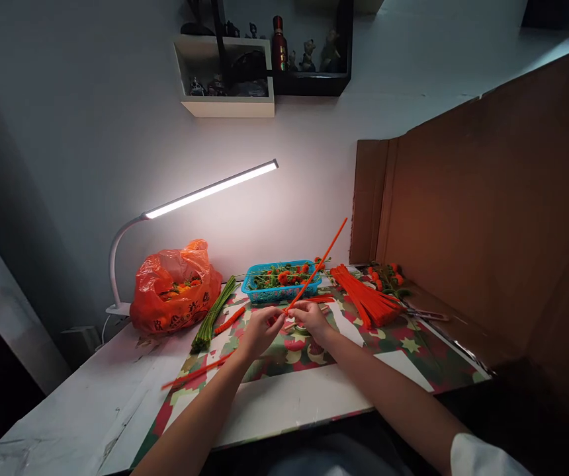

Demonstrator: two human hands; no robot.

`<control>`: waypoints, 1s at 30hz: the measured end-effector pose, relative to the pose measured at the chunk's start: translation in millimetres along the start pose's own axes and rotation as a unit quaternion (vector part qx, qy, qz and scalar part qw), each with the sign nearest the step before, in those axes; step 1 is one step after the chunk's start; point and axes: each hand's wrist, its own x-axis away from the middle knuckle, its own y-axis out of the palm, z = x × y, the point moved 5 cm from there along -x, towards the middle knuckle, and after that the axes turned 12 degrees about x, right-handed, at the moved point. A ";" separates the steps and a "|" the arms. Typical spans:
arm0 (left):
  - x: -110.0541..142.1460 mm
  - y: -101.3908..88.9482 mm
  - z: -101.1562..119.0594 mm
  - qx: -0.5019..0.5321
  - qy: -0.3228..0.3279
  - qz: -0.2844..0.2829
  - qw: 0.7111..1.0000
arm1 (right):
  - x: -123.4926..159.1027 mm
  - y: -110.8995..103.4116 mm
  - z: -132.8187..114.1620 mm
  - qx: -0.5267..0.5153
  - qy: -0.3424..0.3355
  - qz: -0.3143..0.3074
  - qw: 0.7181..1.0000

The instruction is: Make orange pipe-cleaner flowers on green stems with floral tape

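Observation:
Over the middle of the table my left hand and my right hand meet, fingertips pinched together. Between them are orange pipe cleaners: one length slants up to the right from the fingers. Another orange length reaches out to the lower left, behind my left forearm. The exact crossing point is hidden by my fingers. Just beyond the hands stands a blue basket with orange flowers on green stems. A bundle of orange pipe cleaners lies to the right, and green ones lie to the left.
A red plastic bag with orange and yellow pieces sits at the left beneath a lit lamp. Scissors and more orange flowers lie at the right, beside a tall cardboard sheet. A coiled orange piece rests near the green bundle.

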 end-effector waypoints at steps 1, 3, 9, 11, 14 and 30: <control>0.3 1.0 -2.7 0.015 -0.018 -0.006 1.000 | 0.1 0.6 0.0 0.008 -0.004 -0.005 1.000; 1.3 3.1 -7.6 0.044 -0.049 -0.022 0.998 | -0.6 1.7 0.4 0.029 -0.019 -0.012 0.999; 3.4 4.3 -9.8 0.001 -0.047 -0.043 0.998 | -5.7 2.8 8.5 0.079 -0.033 -0.016 0.996; 2.6 4.7 -7.7 -0.045 -0.024 -0.053 0.997 | -5.7 3.2 9.5 0.111 -0.045 -0.022 0.993; 1.1 5.4 -5.5 -0.112 0.003 -0.062 0.992 | -4.8 2.8 9.3 0.161 -0.065 -0.021 0.985; 1.8 13.3 -14.0 -0.187 -0.030 -0.096 0.977 | -6.5 4.5 17.5 0.272 -0.078 -0.043 0.958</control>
